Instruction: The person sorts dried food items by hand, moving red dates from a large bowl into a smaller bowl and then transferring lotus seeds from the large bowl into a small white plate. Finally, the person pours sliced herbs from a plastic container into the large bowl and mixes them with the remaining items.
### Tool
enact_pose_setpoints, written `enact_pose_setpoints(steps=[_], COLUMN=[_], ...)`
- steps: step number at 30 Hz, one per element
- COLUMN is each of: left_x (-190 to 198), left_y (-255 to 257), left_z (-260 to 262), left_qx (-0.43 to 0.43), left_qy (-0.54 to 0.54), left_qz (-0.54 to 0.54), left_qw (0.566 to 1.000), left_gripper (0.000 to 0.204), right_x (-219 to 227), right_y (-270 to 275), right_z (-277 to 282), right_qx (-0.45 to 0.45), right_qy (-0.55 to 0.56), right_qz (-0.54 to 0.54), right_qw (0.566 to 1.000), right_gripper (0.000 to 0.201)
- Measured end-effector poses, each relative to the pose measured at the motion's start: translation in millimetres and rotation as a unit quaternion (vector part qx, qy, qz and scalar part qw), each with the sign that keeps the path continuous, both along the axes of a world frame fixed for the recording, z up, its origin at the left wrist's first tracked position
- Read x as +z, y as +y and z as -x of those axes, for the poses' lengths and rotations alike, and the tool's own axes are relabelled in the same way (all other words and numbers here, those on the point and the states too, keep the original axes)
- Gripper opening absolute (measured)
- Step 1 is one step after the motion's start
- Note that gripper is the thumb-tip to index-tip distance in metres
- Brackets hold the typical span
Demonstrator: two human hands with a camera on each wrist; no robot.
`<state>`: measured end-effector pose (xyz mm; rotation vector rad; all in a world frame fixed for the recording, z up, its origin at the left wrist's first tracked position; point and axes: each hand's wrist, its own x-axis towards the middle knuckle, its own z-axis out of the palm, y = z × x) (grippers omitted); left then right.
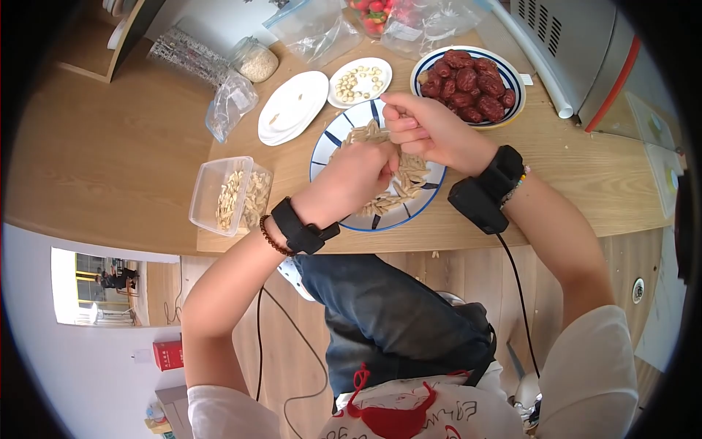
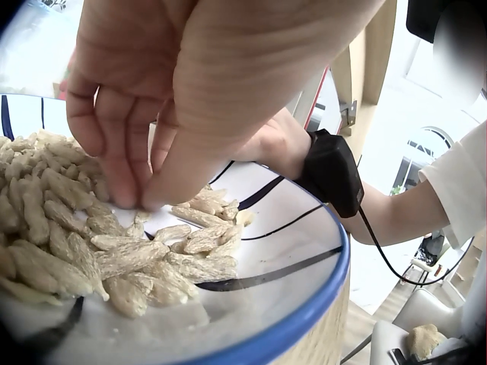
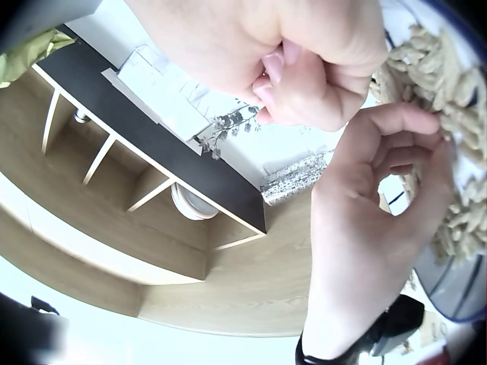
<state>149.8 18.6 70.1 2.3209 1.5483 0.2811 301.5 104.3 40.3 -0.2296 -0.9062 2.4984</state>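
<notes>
A white plate (image 1: pixel 340 216) with a blue rim and dark blue stripes holds a heap of pale, wrinkled dried tubers (image 1: pixel 406 192). Over it, my left hand (image 1: pixel 356 175) reaches down, thumb and fingertips pinched together among the tubers. In the left wrist view, tubers (image 2: pixel 129 258) lie right under those fingertips. My right hand (image 1: pixel 436 133) hovers above the plate's far right part, close beside the left. Its fingers fold in toward the palm, as the right wrist view of that hand (image 3: pixel 304 68) shows; nothing shows in its grip, and the inside of the palm is hidden.
Red dates fill a striped bowl (image 1: pixel 521 99) at the back right. Behind the plate are a small dish (image 1: pixel 385 71) of round pale seeds and stacked white plates (image 1: pixel 281 110). A clear plastic box (image 1: pixel 201 197) of pale slices stands left. Plastic bags (image 1: pixel 314 33) and a jar (image 1: pixel 257 62) line the back.
</notes>
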Motion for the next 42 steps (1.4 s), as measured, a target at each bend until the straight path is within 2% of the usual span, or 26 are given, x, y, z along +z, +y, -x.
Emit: enact_pose_setpoints(steps=[5, 8, 14, 20, 23, 26, 29, 32, 33, 36, 37, 40, 41, 42], left_x=[4.1, 11.0, 16.8, 9.6, 12.0, 26.0, 55.5, 71.2, 65.8, 53.5, 54.4, 54.6, 49.1, 38.0], left_y=[1.9, -1.7, -11.1, -8.6, -12.1, -13.7, -6.0, -2.0, 2.4, 6.4, 2.6, -11.9, -14.5, -13.4], left_z=[11.6, 13.8, 4.9, 12.0, 7.2, 7.5, 8.6, -6.0, -5.2, -12.6, -15.6, -18.3, -17.4, -13.4], left_qx=[0.018, 0.033, 0.048, 0.05, 0.021, 0.049, 0.1, 0.078, 0.039, 0.003, 0.025, 0.068, 0.054, 0.001], left_qy=[-0.013, 0.025, 0.073, 0.043, 0.093, 0.125, 0.0, -0.02, -0.013, 0.032, 0.029, -0.004, 0.01, 0.011], left_qz=[0.015, -0.017, 0.089, 0.094, 0.052, -0.003, -0.128, -0.203, -0.229, -0.308, -0.294, -0.152, -0.074, -0.057], left_qw=[1.0, 0.999, 0.992, 0.993, 0.994, 0.991, 0.987, 0.976, 0.972, 0.951, 0.955, 0.986, 0.996, 0.998], left_gripper=[0.01, 0.005, 0.013, 0.01, 0.008, 0.007, 0.008, 0.011, 0.013, 0.012, 0.012, 0.012, 0.009, 0.008], right_x=[-1.2, -1.7, 0.9, 0.1, -0.3, -0.2, 1.4, 7.0, 7.5, 6.6, 4.3, -6.4, -8.6, -10.2], right_y=[-0.4, -0.2, -1.8, -0.4, -0.9, -1.1, -2.2, -6.0, -6.8, 2.3, 5.4, 14.0, 15.7, 16.3], right_z=[0.8, 0.8, 0.2, 0.8, 0.9, 1.4, 0.4, 2.6, 2.1, -2.1, -3.5, -3.5, -2.0, -0.1], right_qx=[-0.002, -0.002, 0.0, 0.0, -0.001, 0.001, 0.01, 0.026, 0.029, 0.082, 0.084, 0.08, 0.073, 0.068], right_qy=[-0.007, -0.014, -0.016, -0.02, -0.018, -0.017, -0.047, -0.069, -0.074, -0.018, -0.003, 0.037, 0.044, 0.052], right_qz=[-0.003, -0.01, -0.01, -0.011, -0.015, -0.009, -0.01, -0.041, -0.055, 0.015, 0.045, 0.109, 0.113, 0.118], right_qw=[1.0, 1.0, 1.0, 1.0, 1.0, 1.0, 0.999, 0.996, 0.995, 0.996, 0.995, 0.99, 0.99, 0.989], right_gripper=[0.026, 0.027, 0.027, 0.027, 0.027, 0.026, 0.025, 0.023, 0.023, 0.022, 0.023, 0.025, 0.022, 0.019])
